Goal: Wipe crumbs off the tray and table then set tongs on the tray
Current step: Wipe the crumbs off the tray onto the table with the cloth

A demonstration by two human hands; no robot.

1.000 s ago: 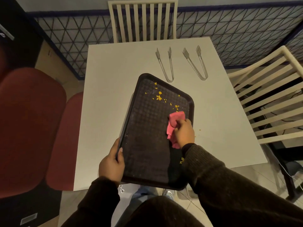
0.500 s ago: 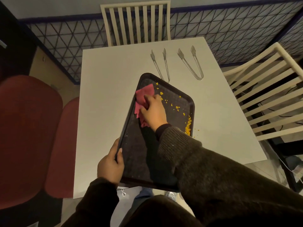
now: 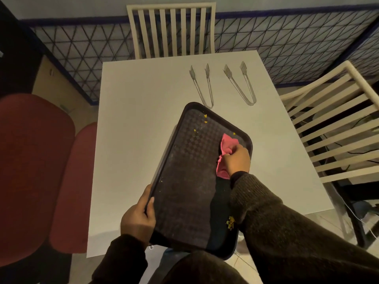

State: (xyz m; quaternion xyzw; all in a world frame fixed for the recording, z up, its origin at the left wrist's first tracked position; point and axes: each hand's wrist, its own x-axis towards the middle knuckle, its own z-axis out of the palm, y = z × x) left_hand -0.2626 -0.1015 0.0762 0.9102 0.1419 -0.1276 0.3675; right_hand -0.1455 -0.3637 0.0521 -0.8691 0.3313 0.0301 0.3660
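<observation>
A black textured tray (image 3: 184, 181) lies slanted across the white table (image 3: 133, 140), its near end past the table's front edge. My left hand (image 3: 137, 220) grips the tray's near-left rim. My right hand (image 3: 238, 158) presses a pink cloth (image 3: 226, 147) against the tray near its right rim. A few yellow crumbs (image 3: 205, 116) remain at the tray's far end, and a small clump of crumbs (image 3: 230, 222) sits by my right sleeve. Two metal tongs lie on the table beyond the tray: the left tongs (image 3: 202, 87) and the right tongs (image 3: 242, 85).
A white slatted chair (image 3: 171, 29) stands at the table's far side and another chair (image 3: 332, 124) at the right. Red padded seats (image 3: 37, 171) are to the left. A black triangular-mesh fence (image 3: 287, 44) runs behind the table.
My right hand has swept the pink cloth from the tray's far-left corner across to its right rim. Most crumbs at the far end are gone. The left hand keeps its hold.
</observation>
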